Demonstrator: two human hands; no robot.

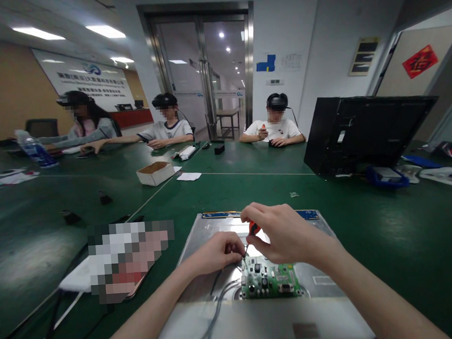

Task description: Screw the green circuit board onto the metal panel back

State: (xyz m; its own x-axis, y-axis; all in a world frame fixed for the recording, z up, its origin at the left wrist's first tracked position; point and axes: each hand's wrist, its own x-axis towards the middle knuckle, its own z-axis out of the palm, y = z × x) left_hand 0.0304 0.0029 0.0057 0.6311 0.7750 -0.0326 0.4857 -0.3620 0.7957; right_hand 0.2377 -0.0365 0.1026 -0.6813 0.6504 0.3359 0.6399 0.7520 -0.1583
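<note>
A green circuit board (270, 280) lies on the metal back of a flat display panel (200, 243), with grey cables (219, 309) running from its left side. My right hand (280, 230) is closed round the red and black handle of a screwdriver (254, 228), whose thin shaft slants down to the board's upper left corner. At that same corner my left hand (224, 249) has its thumb and fingers pinched together close to the screwdriver's tip. Whatever lies between those fingertips is too small to make out. A blue strip board (308, 214) runs along the panel's far edge.
A black monitor (366, 134) stands at the right beside a blue tray (387, 177). Left of the panel lie a phone (141, 278) and cables. Farther off are an open cardboard box (155, 173), a paper (189, 176) and a bottle (37, 149). Three people sit across the green table (400, 229).
</note>
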